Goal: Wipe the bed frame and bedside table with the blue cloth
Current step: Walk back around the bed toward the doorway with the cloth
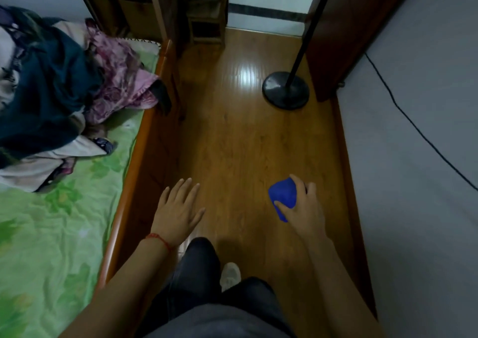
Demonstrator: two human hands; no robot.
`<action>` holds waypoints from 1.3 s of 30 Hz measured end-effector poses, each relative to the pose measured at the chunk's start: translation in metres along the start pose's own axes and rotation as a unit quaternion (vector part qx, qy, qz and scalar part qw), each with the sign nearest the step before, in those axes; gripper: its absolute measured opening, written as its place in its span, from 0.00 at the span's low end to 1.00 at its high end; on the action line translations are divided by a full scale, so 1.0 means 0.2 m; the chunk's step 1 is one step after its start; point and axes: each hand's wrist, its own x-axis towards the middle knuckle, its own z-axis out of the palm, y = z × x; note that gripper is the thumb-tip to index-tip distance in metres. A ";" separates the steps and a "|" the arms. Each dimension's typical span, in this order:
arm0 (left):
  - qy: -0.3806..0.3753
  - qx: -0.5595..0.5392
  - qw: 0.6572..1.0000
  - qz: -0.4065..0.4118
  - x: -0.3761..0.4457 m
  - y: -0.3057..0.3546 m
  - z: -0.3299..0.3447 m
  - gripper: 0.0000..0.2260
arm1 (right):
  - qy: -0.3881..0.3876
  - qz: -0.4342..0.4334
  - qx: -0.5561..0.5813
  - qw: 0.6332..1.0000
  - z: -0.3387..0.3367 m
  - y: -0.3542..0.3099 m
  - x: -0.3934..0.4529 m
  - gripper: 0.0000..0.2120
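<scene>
right hand (306, 209) at 4 o'clock, grip curled round blue cloth (282, 195), left hand (178, 209) at 7 o'clock, flat, fingers spread, holding nothing, bed frame (134, 161) at 9 o'clock

— Right hand (306, 208) up over the wooden floor (232, 135), fingers curled round the blue cloth (282, 196), bunched into a ball.

— And the left hand (178, 208)?

— Flat, fingers straight, hovering just beside the wooden bed frame (134, 167), red string bracelet (159, 240) on the wrist.

— On the bed?

— Green sheet (51, 234), a heap of clothes (57, 89) at the far end. Black stand base (285, 90) sits on the floor further ahead.
</scene>
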 end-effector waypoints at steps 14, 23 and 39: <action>0.050 -0.014 0.999 0.014 1.42 -0.53 -0.46 0.28 | -0.027 0.022 0.005 0.999 0.01 -0.39 1.41 0.35; 0.062 -0.048 0.997 0.001 2.19 -0.72 -0.70 0.27 | -0.040 0.015 -0.004 0.999 -0.05 -0.56 2.19 0.34; 0.082 -0.045 0.994 -0.059 3.70 -0.83 -1.12 0.26 | -0.070 -0.090 -0.070 0.991 -0.31 -0.82 3.89 0.33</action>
